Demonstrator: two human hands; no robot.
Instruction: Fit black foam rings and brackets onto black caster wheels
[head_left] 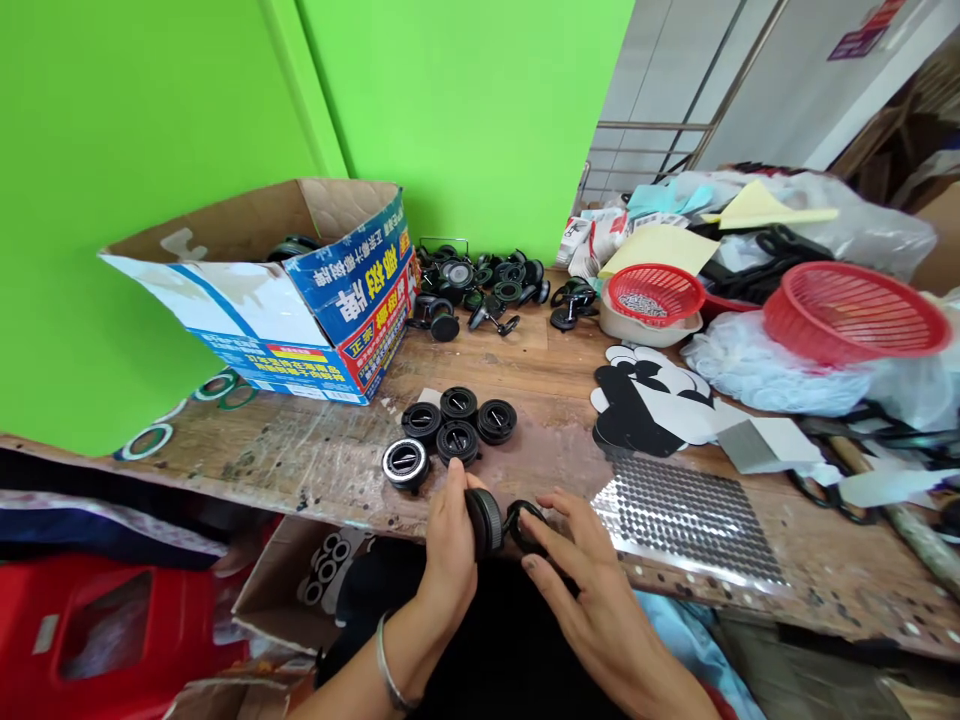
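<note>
My left hand [451, 525] is wrapped round a thick black disc [484, 522] with a ridged rim, held on edge over the table's front edge. Just to its right, my right hand [581, 570] has its fingertips on a smaller black round part [525, 526], its other fingers spread. Whether the two black parts are joined cannot be made out. Beyond my left hand, several black round pieces [458, 403] with slotted centres lie grouped on the wooden table [337, 470]. One of them, a piece with a silvery ring [406, 463], sits nearest the left.
A cardboard box [292, 330] stands back left. Black round parts [495, 285] are heaped behind. On the right are red baskets [855, 315], black and white cut-outs [652, 400] and a patterned metallic sheet [694, 520]. A red stool [135, 630] stands below left.
</note>
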